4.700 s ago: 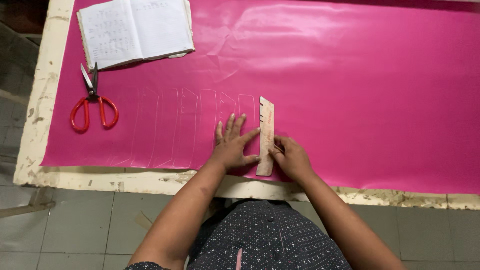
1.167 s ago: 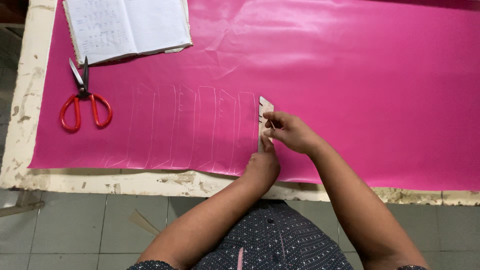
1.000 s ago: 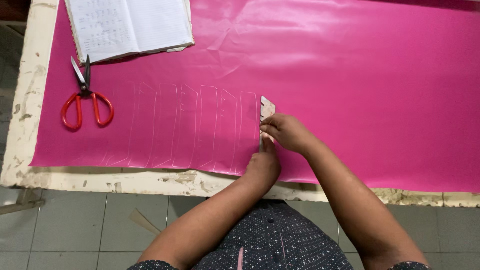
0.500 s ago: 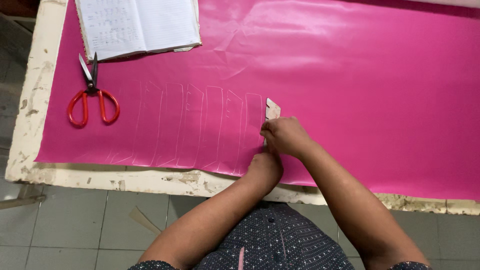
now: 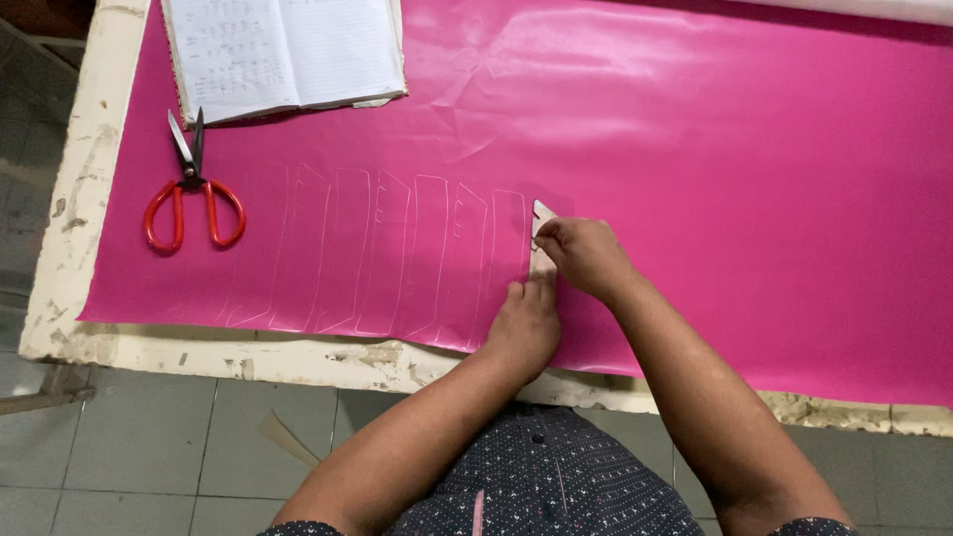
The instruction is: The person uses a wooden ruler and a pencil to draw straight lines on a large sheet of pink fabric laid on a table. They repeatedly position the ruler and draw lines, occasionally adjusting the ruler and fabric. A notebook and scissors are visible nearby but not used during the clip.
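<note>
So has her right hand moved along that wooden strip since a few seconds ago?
Yes. The right hand has slid from the template's near end to its far tip, away from the table edge.

Red-handled scissors [image 5: 192, 195] lay at nine o'clock on the worn white tabletop [image 5: 84, 189]; an open notebook [image 5: 283, 55] sat at eleven.

A bright pink sheet [image 5: 695, 149] is covering the chipped cream desk [image 5: 79, 199], showing thin white lines [image 5: 397, 258]. The scissors [image 5: 194, 199] are showing red handles. The white notebook [image 5: 288, 50] is showing lined pages. The tan template [image 5: 543, 213] is peeking out.
</note>
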Demonstrator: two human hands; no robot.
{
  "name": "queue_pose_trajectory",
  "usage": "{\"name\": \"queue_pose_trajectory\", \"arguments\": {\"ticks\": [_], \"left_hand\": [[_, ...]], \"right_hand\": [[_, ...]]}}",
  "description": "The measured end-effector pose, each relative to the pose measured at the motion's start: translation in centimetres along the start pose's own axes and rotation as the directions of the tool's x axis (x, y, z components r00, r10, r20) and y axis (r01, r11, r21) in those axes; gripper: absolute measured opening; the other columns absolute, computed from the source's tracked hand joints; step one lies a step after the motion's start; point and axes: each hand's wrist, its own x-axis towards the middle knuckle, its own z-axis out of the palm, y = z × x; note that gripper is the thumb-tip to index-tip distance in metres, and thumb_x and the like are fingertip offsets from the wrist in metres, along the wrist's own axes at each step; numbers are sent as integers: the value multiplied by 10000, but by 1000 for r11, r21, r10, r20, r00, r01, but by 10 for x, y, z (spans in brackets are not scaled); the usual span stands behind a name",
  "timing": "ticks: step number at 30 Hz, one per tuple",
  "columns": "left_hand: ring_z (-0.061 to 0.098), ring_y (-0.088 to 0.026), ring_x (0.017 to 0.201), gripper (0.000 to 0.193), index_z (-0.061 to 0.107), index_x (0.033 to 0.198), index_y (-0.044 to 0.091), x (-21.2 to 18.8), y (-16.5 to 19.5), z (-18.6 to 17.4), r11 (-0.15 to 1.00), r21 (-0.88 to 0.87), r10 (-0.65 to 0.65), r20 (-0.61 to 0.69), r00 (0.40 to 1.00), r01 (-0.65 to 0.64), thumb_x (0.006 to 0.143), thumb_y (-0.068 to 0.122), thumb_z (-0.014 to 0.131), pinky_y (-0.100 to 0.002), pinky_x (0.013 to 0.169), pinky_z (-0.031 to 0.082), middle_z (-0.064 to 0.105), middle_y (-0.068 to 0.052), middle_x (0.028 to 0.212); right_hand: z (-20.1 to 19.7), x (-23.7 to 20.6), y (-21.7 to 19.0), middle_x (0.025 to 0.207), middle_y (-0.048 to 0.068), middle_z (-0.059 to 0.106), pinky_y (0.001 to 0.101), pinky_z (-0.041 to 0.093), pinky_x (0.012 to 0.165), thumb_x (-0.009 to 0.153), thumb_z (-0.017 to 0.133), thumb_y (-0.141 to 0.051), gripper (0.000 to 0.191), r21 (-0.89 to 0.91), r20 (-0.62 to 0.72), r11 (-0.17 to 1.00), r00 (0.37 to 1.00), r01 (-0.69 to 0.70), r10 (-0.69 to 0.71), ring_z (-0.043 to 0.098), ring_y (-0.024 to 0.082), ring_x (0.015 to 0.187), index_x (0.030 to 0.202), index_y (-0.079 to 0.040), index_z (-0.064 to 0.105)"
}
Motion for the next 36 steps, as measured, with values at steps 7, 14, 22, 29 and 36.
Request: {"name": "queue_pose_trajectory", "arguments": {"ticks": [7, 14, 22, 29, 36], "left_hand": [[424, -501, 1343, 453, 667, 1234, -111, -4, -7, -10, 997, 69, -1, -235, 972, 18, 902, 175, 553, -623, 1177, 236, 418, -363, 1477], [424, -490, 1382, 417, 661, 1231, -84, 1, -9, -3, 1000, -11, -10, -223, 975, 8, 917, 166, 549, -613, 1181, 262, 407, -349, 1494], [429, -458, 1382, 516, 575, 1320, -132, 0, -14, -8, 999, -45, -31, -287, 957, 19, 893, 156, 575, -610, 1158, 280, 353, -337, 1531], [384, -462, 1402, 648, 411, 1407, -213, -3, -17, -20, 998, -70, -12, -159, 987, 1, 890, 128, 601, -616, 1163, 269, 255, -381, 1581], [354, -424, 1437, 718, 314, 1462, -211, -1, -18, -20, 989, -144, -51, -239, 970, 17, 879, 99, 595, -608, 1166, 251, 248, -344, 1584]], "right_hand": [[5, 10, 3, 927, 139, 761, 439, 573, 756, 950, 679, -285, 230, -44, -42, 996, 996, 77, -79, 732, 333, 831, 1020, -89, 778], [3, 12, 6, 914, 145, 758, 452, 572, 770, 949, 677, -271, 219, -125, -90, 985, 988, 116, -127, 726, 346, 828, 989, -84, 784], [1, 21, 2, 967, 155, 755, 447, 568, 788, 962, 671, -279, 250, -47, -82, 996, 994, 70, -73, 725, 343, 883, 1052, -65, 764], [-1, 30, -2, 983, 135, 769, 431, 571, 813, 965, 666, -242, 219, -72, -167, 992, 979, 108, -119, 733, 316, 905, 1045, -66, 769], [-10, 34, -1, 1003, 123, 769, 414, 578, 815, 983, 646, -305, 265, -120, -5, 991, 998, -66, 66, 750, 290, 883, 1111, -98, 750]]}}
